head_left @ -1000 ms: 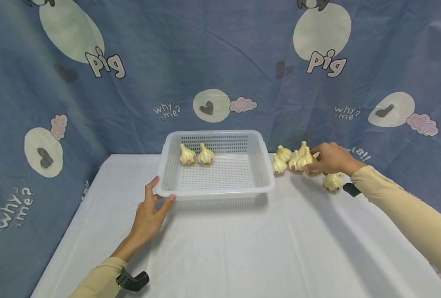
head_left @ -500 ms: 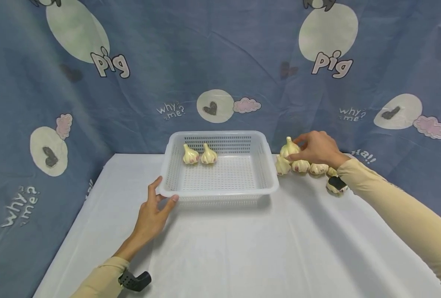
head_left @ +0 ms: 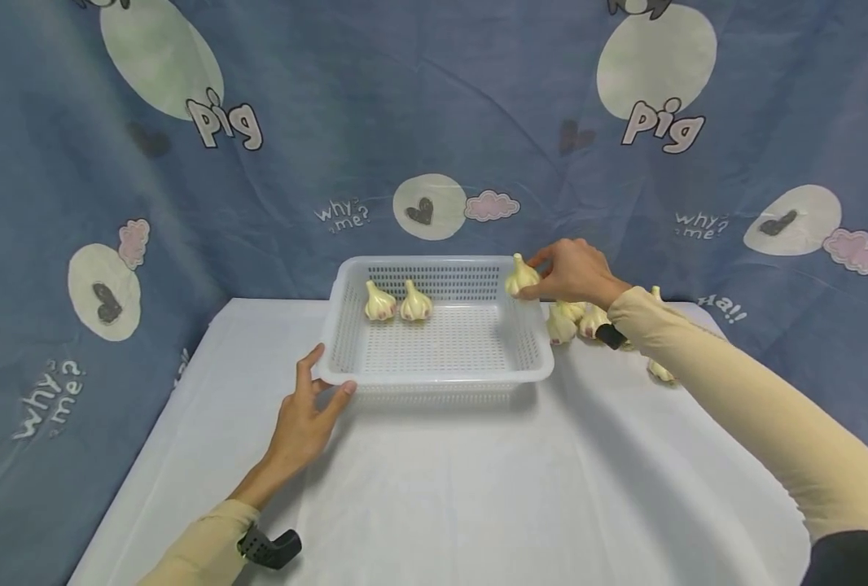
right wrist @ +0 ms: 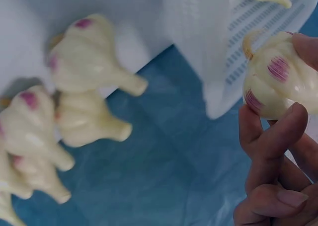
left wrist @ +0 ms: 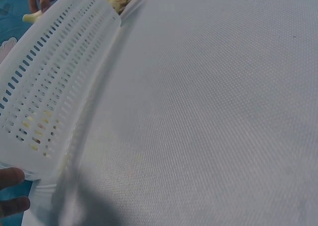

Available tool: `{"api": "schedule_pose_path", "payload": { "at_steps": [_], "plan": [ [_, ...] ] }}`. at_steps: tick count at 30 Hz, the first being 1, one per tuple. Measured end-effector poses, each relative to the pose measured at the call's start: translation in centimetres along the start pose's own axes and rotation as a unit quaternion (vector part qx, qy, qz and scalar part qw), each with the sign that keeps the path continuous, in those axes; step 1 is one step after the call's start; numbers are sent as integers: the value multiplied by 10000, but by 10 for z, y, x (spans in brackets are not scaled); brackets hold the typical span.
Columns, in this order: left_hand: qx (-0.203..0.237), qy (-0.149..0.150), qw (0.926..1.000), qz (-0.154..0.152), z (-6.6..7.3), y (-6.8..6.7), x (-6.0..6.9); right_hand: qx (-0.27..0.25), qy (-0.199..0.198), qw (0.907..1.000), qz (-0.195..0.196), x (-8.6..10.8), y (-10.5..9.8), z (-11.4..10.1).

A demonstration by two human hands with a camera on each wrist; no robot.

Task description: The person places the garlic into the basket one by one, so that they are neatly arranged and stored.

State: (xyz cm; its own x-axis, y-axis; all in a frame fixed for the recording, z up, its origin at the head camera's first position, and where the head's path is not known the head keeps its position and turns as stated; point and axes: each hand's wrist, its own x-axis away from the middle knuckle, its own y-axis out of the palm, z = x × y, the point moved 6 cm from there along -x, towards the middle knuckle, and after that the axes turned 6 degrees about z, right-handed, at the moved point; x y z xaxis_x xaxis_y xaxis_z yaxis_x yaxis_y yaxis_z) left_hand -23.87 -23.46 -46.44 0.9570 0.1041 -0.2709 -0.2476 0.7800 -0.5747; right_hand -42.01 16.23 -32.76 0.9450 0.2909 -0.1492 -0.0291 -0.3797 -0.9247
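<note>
A white plastic basket (head_left: 437,378) with slotted walls stands on the table, holding two garlic bulbs (head_left: 380,303) side by side at its back left. My left hand (head_left: 302,423) holds the basket's front left corner, thumb at the front rim and fingers at the left side. In my right hand (head_left: 573,273) a garlic bulb (head_left: 520,278) is pinched between thumb and fingers, stem up, over the basket's back right rim. The right wrist view shows this bulb (right wrist: 278,77) close up, with purple streaks. Both wrists carry a black device.
Several more garlic bulbs (head_left: 562,324) lie on the table right of the basket, partly hidden by the right arm. A white cloth (head_left: 478,480) covers the table. Behind it hangs a blue printed curtain (head_left: 317,106).
My right hand has lifted a garlic bulb from the group at the right and carried it left to the basket's rim. The left hand keeps its place at the corner.
</note>
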Motion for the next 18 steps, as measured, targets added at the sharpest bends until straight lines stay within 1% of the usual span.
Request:
{"api": "schedule_pose_path", "payload": {
  "at_steps": [6, 12, 18],
  "plan": [
    [13, -5, 10000, -55, 1, 1, -3, -61, -91, 9999, -85, -14, 15, -18],
    [-16, -25, 10000, -47, 1, 0, -3, -198, -21, 9996, -199, -27, 32, -30],
    [-39, -83, 9999, -67, 0, 0, 0, -68, -127, 9994, -309, -39, 44, -42]
  ]
}}
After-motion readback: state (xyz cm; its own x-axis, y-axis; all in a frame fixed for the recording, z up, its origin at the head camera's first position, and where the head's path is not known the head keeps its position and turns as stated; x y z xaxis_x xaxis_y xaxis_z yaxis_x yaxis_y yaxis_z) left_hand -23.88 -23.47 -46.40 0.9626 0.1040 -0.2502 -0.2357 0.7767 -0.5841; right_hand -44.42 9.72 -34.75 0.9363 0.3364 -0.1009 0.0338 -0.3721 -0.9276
